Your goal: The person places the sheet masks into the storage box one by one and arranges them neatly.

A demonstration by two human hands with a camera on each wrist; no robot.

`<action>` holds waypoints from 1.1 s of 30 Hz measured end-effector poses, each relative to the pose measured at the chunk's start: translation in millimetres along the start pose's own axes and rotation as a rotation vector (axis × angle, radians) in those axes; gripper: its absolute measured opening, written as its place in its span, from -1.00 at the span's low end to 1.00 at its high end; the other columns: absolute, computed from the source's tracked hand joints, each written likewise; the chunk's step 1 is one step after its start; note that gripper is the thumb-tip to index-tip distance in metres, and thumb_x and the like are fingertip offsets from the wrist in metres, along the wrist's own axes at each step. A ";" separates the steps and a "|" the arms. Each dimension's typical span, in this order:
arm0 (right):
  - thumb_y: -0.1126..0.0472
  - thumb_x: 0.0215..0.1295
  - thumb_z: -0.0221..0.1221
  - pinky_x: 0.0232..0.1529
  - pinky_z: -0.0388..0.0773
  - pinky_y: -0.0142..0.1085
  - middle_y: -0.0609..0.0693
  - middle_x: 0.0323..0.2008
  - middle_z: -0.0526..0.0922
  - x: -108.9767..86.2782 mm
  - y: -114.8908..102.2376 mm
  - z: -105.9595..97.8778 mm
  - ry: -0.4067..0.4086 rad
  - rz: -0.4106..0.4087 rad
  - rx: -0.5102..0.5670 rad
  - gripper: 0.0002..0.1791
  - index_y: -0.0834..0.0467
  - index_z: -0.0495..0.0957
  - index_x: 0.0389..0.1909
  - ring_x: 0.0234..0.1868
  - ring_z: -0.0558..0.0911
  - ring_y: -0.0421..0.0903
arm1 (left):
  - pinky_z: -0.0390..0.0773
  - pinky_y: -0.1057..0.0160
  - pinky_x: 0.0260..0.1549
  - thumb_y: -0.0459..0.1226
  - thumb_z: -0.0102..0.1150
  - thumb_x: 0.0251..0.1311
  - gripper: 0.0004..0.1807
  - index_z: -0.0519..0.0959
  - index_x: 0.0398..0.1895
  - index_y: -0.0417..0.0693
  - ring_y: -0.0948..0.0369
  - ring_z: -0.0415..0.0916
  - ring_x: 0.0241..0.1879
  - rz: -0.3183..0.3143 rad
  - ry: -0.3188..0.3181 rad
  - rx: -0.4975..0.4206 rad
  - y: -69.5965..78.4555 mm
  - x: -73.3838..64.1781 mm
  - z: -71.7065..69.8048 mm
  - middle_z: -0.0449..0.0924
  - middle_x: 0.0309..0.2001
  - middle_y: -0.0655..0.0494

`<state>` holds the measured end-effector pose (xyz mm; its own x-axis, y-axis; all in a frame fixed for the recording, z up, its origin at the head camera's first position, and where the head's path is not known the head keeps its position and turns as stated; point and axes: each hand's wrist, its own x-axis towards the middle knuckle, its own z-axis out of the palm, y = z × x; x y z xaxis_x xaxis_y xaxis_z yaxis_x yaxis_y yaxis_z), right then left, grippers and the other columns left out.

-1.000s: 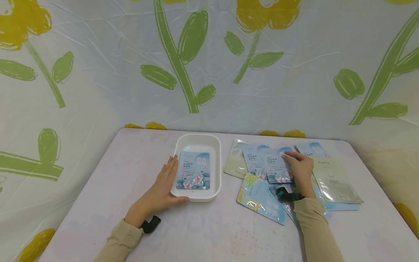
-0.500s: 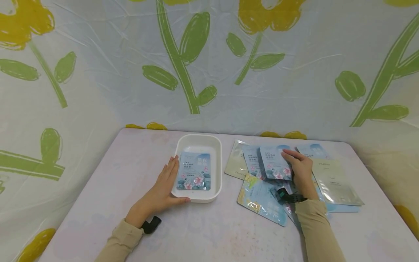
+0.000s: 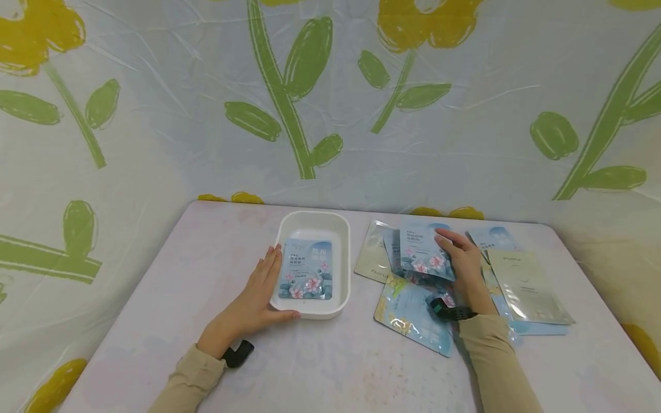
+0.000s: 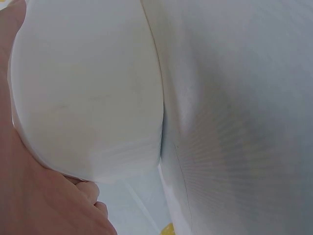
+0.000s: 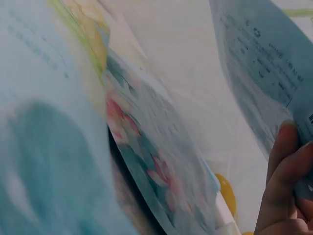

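Observation:
My left hand (image 3: 255, 292) rests against the left side of a white plastic tray (image 3: 345, 264), its fingers straight along the wall and its thumb at the near rim. In the left wrist view, the tray's outer wall (image 4: 88, 93) lies against that hand (image 4: 44, 191). Flat inside the tray is a blue face mask packet (image 3: 306, 269) printed with pink lotus flowers. Over the pile on the right, my right hand (image 3: 465, 264) pinches a matching packet (image 3: 422, 249) by its right edge. The right wrist view shows the held packet's printed back (image 5: 264, 58), raised above the others.
Under and around the held packet lie a silvery-green packet (image 3: 370, 258), a blue one with yellow flowers (image 3: 410, 315) and other lotus packets. Further right, a silvery PUPU packet (image 3: 529, 287) overlaps blue ones. A flower-printed cloth (image 3: 206, 155) hangs behind the table.
My right hand has lifted the lotus packet off the pile and moved it left, tilting it up. The left hand and tray have stayed in place.

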<state>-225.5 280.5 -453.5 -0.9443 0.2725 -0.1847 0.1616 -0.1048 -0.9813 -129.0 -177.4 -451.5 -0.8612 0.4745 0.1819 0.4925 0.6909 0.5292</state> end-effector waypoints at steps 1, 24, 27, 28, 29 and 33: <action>0.03 0.27 0.34 -0.21 0.60 -0.51 -0.14 0.04 0.58 -0.4 0.9 1.5 -0.030 -0.011 0.029 -0.51 0.05 0.61 0.21 -0.14 0.60 -0.23 | -0.43 0.20 0.48 0.35 0.29 0.00 0.41 -0.35 0.58 -0.20 0.05 -0.50 0.56 0.000 0.003 0.001 0.0 0.1 0.1 -0.44 0.61 0.01; 0.45 0.48 0.00 0.03 0.57 -0.43 -0.06 0.26 0.49 -17.4 13.0 41.7 -0.626 -0.206 0.277 -0.58 0.26 0.48 0.30 0.13 0.57 -0.22 | -0.43 0.15 0.49 0.35 0.29 0.01 0.41 -0.39 0.58 -0.15 0.06 -0.53 0.56 -0.007 -0.013 -0.009 -1.0 1.6 3.1 -0.46 0.60 0.03; 0.51 0.47 -0.06 0.06 0.56 -0.42 -0.03 0.33 0.44 -20.5 14.8 47.9 -0.736 -0.208 0.331 -0.54 0.32 0.39 0.35 0.20 0.54 -0.20 | -0.40 0.12 0.49 0.36 0.28 0.00 0.42 -0.41 0.58 -0.13 0.09 -0.55 0.56 -0.016 -0.018 -0.014 -1.2 1.2 2.6 -0.49 0.60 0.06; 0.52 0.47 -0.07 0.06 0.55 -0.42 -0.02 0.34 0.43 -21.4 15.3 50.2 -0.762 -0.207 0.341 -0.54 0.33 0.38 0.35 0.21 0.54 -0.20 | -0.40 0.11 0.49 0.36 0.29 0.00 0.42 -0.41 0.58 -0.13 0.09 -0.55 0.56 -0.016 -0.017 -0.016 -1.3 1.2 2.4 -0.50 0.60 0.07; 0.53 0.47 -0.08 0.06 0.56 -0.42 -0.01 0.34 0.44 -22.3 15.8 52.6 -0.778 -0.209 0.343 -0.53 0.33 0.37 0.36 0.21 0.54 -0.20 | -0.40 0.12 0.49 0.36 0.29 -0.01 0.42 -0.42 0.58 -0.11 0.10 -0.55 0.56 -0.018 -0.017 -0.017 -1.6 1.2 2.3 -0.50 0.60 0.08; 0.54 0.47 -0.08 -0.02 0.57 -0.50 -0.02 0.37 0.39 -25.3 15.7 61.2 -0.810 -0.210 0.320 -0.52 0.35 0.35 0.37 0.16 0.54 -0.24 | -0.41 0.10 0.49 0.35 0.29 0.01 0.42 -0.42 0.58 -0.12 0.07 -0.54 0.56 -0.006 -0.011 -0.014 -2.3 1.3 2.3 -0.50 0.60 0.04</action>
<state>-216.6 213.5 -460.9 -0.8779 -0.4297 0.2111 -0.0105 -0.4236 -0.9058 -131.0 -177.1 -454.4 -0.8626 0.4765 0.1702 0.4857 0.6858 0.5420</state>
